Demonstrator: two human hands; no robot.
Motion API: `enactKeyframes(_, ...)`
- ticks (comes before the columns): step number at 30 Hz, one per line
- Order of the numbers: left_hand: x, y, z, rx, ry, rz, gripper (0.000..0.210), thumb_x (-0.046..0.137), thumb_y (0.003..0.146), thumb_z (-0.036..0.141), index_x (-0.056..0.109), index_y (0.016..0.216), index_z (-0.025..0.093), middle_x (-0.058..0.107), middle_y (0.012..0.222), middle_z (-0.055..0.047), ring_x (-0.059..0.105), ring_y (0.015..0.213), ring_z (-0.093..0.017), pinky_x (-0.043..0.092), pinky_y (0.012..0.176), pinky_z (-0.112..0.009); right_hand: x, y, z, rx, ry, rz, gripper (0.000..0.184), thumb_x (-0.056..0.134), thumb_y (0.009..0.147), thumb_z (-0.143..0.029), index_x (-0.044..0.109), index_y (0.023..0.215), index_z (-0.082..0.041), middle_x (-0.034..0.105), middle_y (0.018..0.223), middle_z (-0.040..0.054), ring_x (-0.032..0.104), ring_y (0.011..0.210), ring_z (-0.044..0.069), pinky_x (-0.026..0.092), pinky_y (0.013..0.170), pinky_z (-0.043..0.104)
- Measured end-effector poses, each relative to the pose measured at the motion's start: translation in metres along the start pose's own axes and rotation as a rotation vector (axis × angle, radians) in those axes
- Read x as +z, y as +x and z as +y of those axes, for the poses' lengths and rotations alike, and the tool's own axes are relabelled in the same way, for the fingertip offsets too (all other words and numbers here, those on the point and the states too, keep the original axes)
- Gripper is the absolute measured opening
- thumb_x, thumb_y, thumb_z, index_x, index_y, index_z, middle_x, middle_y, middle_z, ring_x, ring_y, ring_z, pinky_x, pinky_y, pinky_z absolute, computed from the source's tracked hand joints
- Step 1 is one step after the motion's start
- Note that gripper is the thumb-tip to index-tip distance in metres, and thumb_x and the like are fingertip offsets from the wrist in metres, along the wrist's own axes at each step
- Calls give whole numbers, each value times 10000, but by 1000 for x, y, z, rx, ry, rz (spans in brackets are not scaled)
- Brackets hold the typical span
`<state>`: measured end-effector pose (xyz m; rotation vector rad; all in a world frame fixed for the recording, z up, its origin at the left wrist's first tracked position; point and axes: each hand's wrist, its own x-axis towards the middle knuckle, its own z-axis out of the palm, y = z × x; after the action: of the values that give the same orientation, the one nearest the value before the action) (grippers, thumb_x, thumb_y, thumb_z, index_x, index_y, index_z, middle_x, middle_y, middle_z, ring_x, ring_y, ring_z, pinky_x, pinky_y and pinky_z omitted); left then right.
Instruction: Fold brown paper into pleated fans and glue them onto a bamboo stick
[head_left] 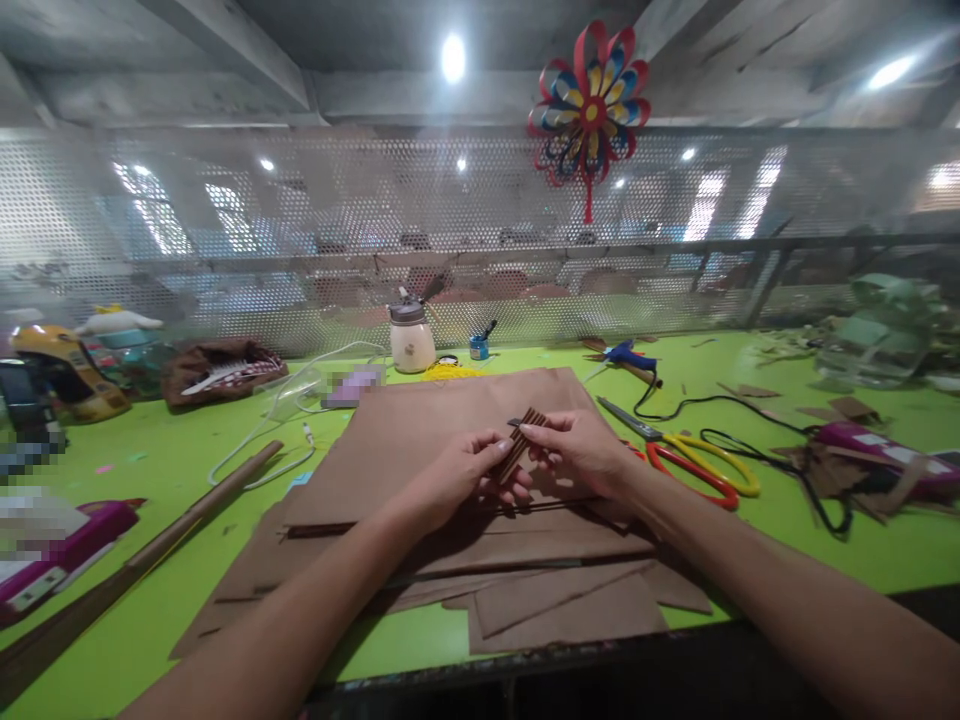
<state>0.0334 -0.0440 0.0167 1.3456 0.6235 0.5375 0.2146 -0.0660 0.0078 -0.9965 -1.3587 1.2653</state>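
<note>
Both hands meet above a stack of brown cardboard sheets (pixel 435 430). Between them is a small ridged strip of corrugated cardboard (pixel 514 455), tilted with its upper end to the right. My left hand (pixel 457 470) pinches its lower left side, thumb on top. From the other side, my right hand (pixel 581 445) grips it near the upper end with thumb and fingers. A small dark grey sliver (pixel 514 422) shows by the right thumb tip; what it is I cannot make out. Narrower cardboard pieces (pixel 566 610) lie at the table's front edge.
Scissors (pixel 694 462) with red and yellow handles lie right of the stack. Beyond them are a blue glue gun (pixel 631 353) with a black cord and a purple device (pixel 885 455). A cardboard tube (pixel 187 520) lies left. A beige jug (pixel 412 340) stands behind.
</note>
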Motion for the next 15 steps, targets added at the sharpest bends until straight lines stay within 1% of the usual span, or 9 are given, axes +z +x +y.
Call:
enactKeyframes(4, 0, 0, -1, 7, -46, 12, 278, 546, 796, 391, 519, 872, 125, 634, 760, -80, 626, 637, -153, 475, 617, -279, -1, 0, 2, 20, 25, 16, 326, 685, 660, -420, 642, 746, -109, 563, 606, -2, 455, 513, 72, 339, 506, 228)
enactKeyframes(7, -1, -1, -2, 10, -45, 3, 293, 560, 787, 397, 529, 870, 118, 643, 764, -86, 625, 638, -146, 474, 618, -267, -2, 0, 3, 20, 5, 24, 323, 683, 665, -421, 645, 749, -112, 566, 596, -1, 463, 511, 76, 338, 496, 226)
enactKeyframes(11, -2, -1, -2, 6, -6, -3, 315, 556, 789, 412, 530, 894, 117, 653, 762, -93, 628, 636, -144, 470, 617, -260, -2, -1, 1, 9, -30, 13, 313, 668, 683, -415, 637, 742, -108, 567, 604, 7, 468, 511, 80, 338, 488, 224)
enactKeyframes(13, -1, -1, -2, 9, 29, -26, 322, 546, 793, 420, 535, 909, 120, 656, 770, -94, 631, 648, -148, 469, 621, -261, 0, -1, 1, 1, -70, 7, 329, 661, 685, -428, 632, 737, -104, 557, 592, 5, 457, 503, 77, 324, 477, 219)
enactKeyframes(15, 0, -1, -1, 10, 78, -52, 321, 547, 793, 419, 546, 903, 117, 657, 770, -92, 629, 655, -143, 462, 614, -248, 3, -2, 2, -7, -134, -4, 352, 654, 681, -457, 618, 691, -108, 532, 554, -10, 432, 477, 68, 304, 458, 214)
